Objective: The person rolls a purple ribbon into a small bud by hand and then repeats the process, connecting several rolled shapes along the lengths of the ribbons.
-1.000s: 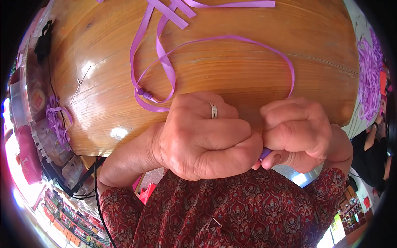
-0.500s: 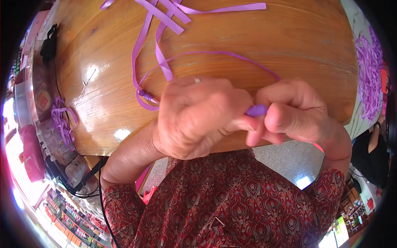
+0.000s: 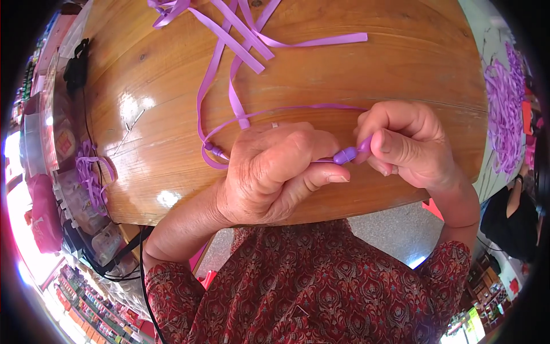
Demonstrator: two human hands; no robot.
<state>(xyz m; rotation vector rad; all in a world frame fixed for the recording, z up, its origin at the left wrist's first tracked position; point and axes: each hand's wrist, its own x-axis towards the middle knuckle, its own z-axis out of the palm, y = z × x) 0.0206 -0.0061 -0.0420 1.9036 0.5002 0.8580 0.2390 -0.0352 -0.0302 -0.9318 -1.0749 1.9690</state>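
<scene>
Over the near part of the table, a small purple plastic clasp [image 3: 345, 155] shows between my hands on a purple ribbon. My left hand [image 3: 281, 172] is closed on the ribbon just left of the clasp, its thumb and forefinger pinching it. At the clasp's other end, my right hand [image 3: 412, 143] pinches the purple piece that comes out of it. A loop of purple ribbon [image 3: 298, 107] runs behind both hands. Left of my left hand, a second purple fitting [image 3: 216, 150] sits on the ribbon.
Loose purple ribbon strips [image 3: 338, 39] cross at the far side of the wooden table [image 3: 372, 74]. A pale thin stick [image 3: 135, 120] lies at left. Ribbon bundles [image 3: 91, 172] hang by the left edge, and a big purple heap [image 3: 505, 114] lies at right. Black cables [image 3: 141, 269] hang lower left.
My hands have moved slightly apart, and the clasp between them now shows more fully. My left thumb has straightened along the ribbon. The whole view has shifted a little.
</scene>
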